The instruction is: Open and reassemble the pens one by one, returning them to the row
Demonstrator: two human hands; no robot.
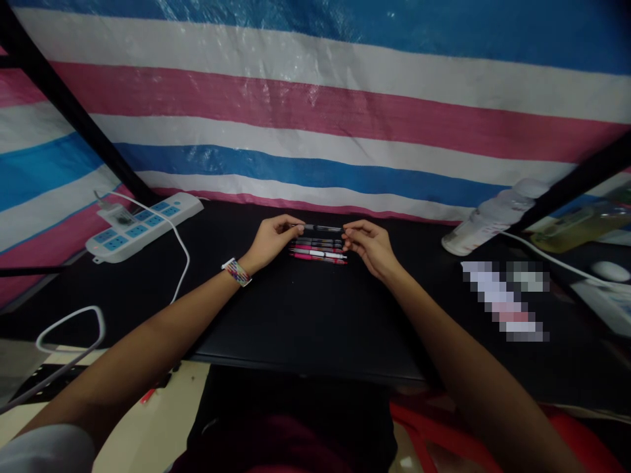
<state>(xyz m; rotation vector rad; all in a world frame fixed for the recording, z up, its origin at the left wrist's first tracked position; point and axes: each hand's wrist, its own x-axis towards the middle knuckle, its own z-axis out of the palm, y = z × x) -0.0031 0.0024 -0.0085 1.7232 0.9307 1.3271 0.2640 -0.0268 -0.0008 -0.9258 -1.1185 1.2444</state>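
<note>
Between my two hands lies a dark pen with a clear barrel (323, 228), at the far side of a row of several pens on the black table. My left hand (276, 240) pinches its left end with thumb and fingers. At its right end, the fingertips of my right hand (369, 244) close on the tip. Nearer to me in the row are dark pens (320, 243), a white and red pen (318, 253) and a red pen (325, 259), all roughly parallel. A woven band with a pale face circles my left wrist.
A white power strip (148, 226) with a plugged-in charger and white cable (183, 246) sits at the left. On the right stand a clear bottle (493, 217), a bottle of yellowish liquid (574, 226) and a white mouse (610, 270). Striped sheeting (315, 138) hangs behind the table.
</note>
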